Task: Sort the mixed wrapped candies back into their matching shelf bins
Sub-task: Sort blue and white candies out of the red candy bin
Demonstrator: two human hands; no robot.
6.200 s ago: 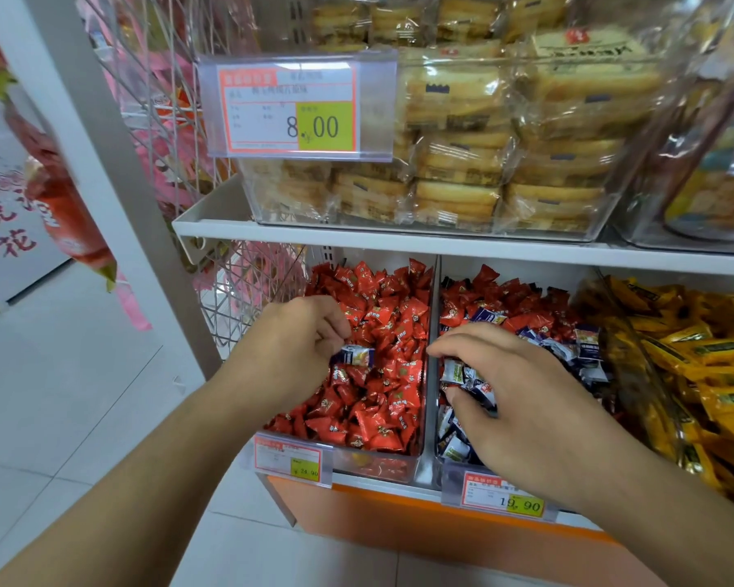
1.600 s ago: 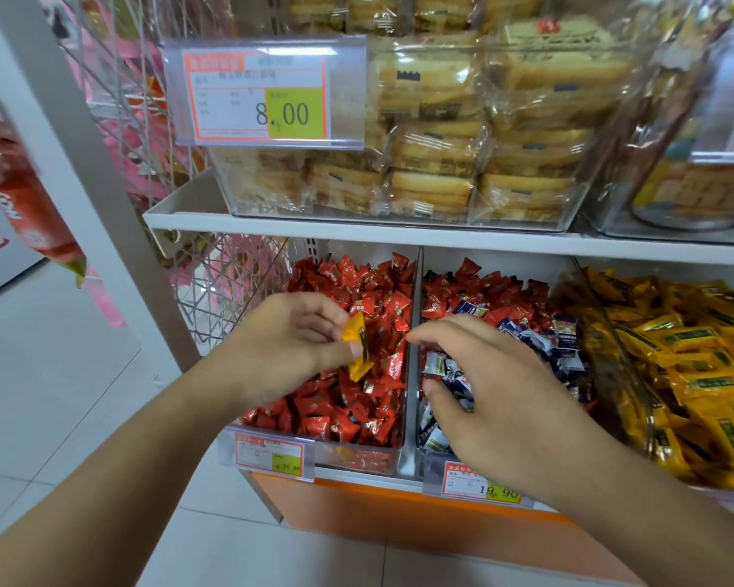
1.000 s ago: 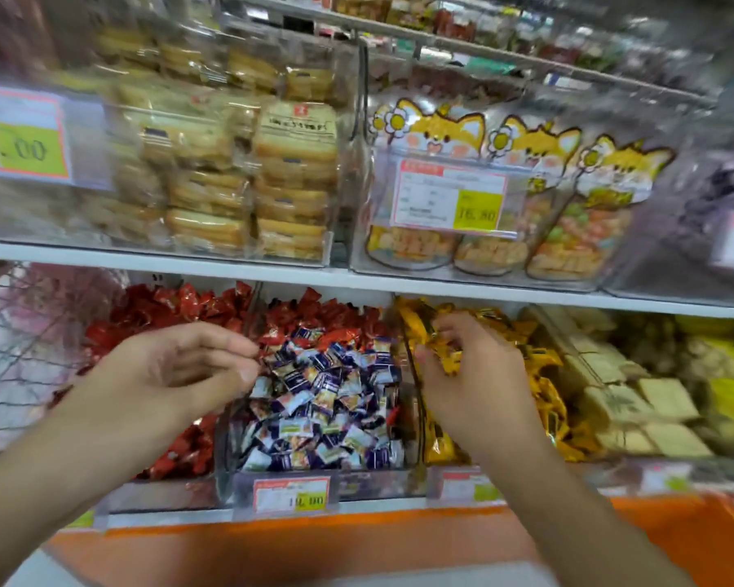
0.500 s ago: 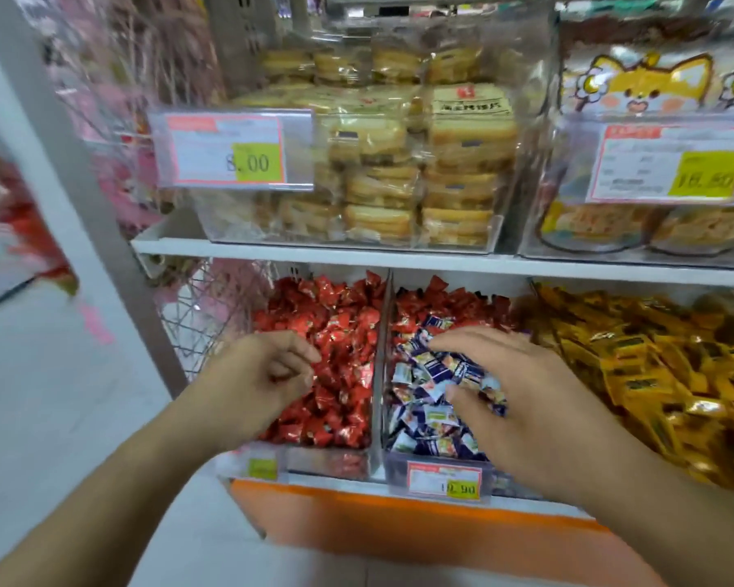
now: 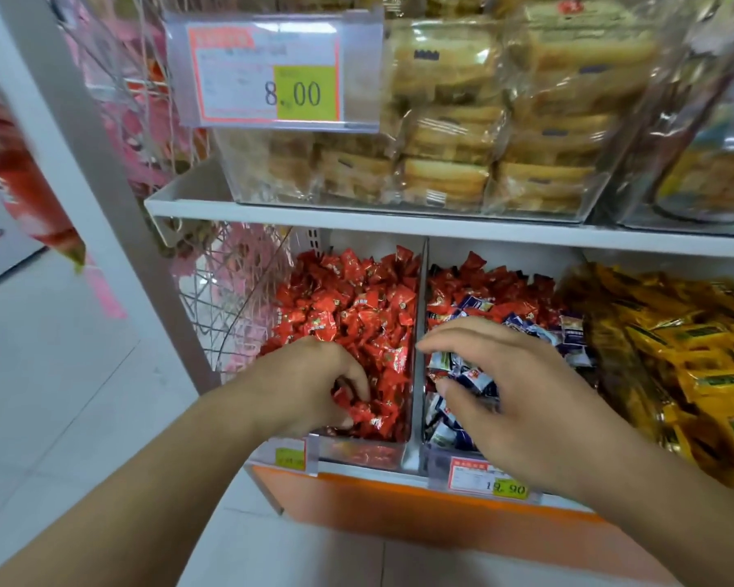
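The left bin [image 5: 363, 453] is full of red wrapped candies [image 5: 357, 307]. My left hand [image 5: 306, 383] is down in its front part, fingers curled into the red candies and gripping some. The middle bin [image 5: 439, 463] holds blue-and-white candies [image 5: 568, 332] at the front, with red candies [image 5: 488, 286] mixed in at the back. My right hand [image 5: 509, 396] hovers over the blue-and-white pile with fingers spread and relaxed, thumb touching a wrapper. The right bin is filled with yellow wrapped candies [image 5: 695, 332].
A clear divider [image 5: 418, 332] separates the red and middle bins. The white shelf [image 5: 357, 222] above carries clear boxes of packed biscuits [image 5: 441, 120] and an 8.00 price tag [image 5: 272, 74]. A wire rack [image 5: 225, 307] stands left of the bins. Price labels [image 5: 488, 480] hang on the bin fronts.
My left hand has dropped from above the red bin down into the red candies. My right hand stays over the blue-and-white pile. The camera has moved closer and lower.
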